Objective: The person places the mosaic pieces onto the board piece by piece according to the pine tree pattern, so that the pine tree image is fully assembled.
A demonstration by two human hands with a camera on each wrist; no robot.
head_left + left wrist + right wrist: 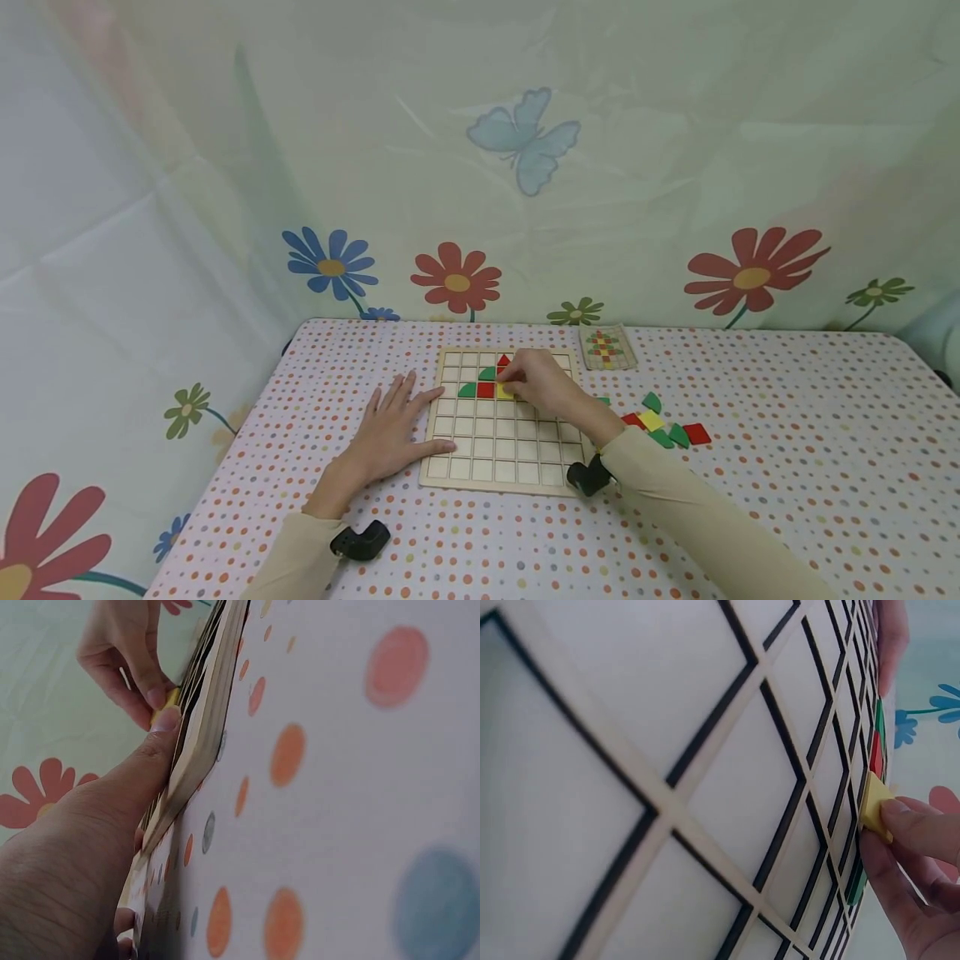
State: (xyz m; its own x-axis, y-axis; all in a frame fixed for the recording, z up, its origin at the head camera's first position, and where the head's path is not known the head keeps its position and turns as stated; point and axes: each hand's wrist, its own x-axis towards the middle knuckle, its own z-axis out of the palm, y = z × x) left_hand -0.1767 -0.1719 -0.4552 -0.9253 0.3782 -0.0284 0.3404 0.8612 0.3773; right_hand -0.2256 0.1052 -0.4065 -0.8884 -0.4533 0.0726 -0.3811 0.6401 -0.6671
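My right hand [542, 383] pinches a yellow square tile [875, 806] between thumb and finger at the wooden grid board [483, 473]. In the head view the tile sits just right of a red square [486, 390], with a green quarter-circle piece [467, 390] further left. Above them are another green piece [487, 373] and a red triangle [504, 361]; the right hand hides part of that area. My left hand [390, 429] lies with fingers spread at the board's left side, its thumb resting on the frame.
Loose red, yellow and green pieces [652, 420] lie right of the board, partly behind the right forearm. A pattern card [607, 348] showing a coloured tree shape lies at the back. The dotted tablecloth [810, 433] meets a flowered curtain [637, 208].
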